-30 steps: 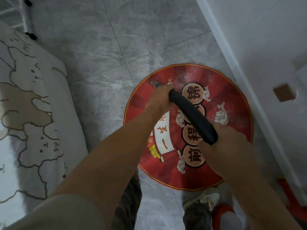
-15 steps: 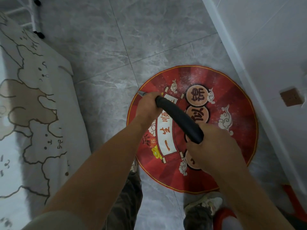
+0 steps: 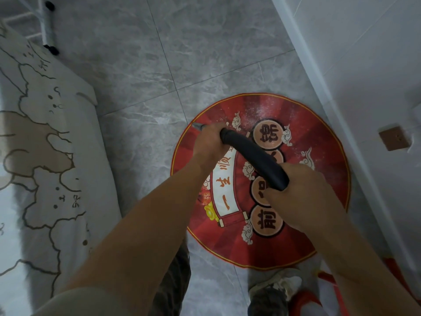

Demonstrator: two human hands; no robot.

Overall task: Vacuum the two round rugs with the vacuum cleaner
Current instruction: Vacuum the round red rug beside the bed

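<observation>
A round red rug [image 3: 319,142] with Chinese characters and a white scroll design lies on the grey tiled floor by the wall. Above it I hold the vacuum cleaner's black tube [image 3: 252,156] slanting across the rug. My left hand [image 3: 209,144] grips the tube's lower end, where a grey nozzle tip [image 3: 197,126] pokes out at the rug's left edge. My right hand [image 3: 296,185] grips the tube's upper end. A red edge, perhaps of another rug [image 3: 330,279], shows at the bottom right.
A bed with a white and tan patterned cover [image 3: 45,167] fills the left side. A white wall and baseboard [image 3: 330,92] run along the right. A white metal rack leg [image 3: 47,26] stands at the top left. My shoe [image 3: 278,286] is just below the rug.
The tube and both hands swung left from the rug's middle to its left edge, then drew back slightly. The view shifted a little.
</observation>
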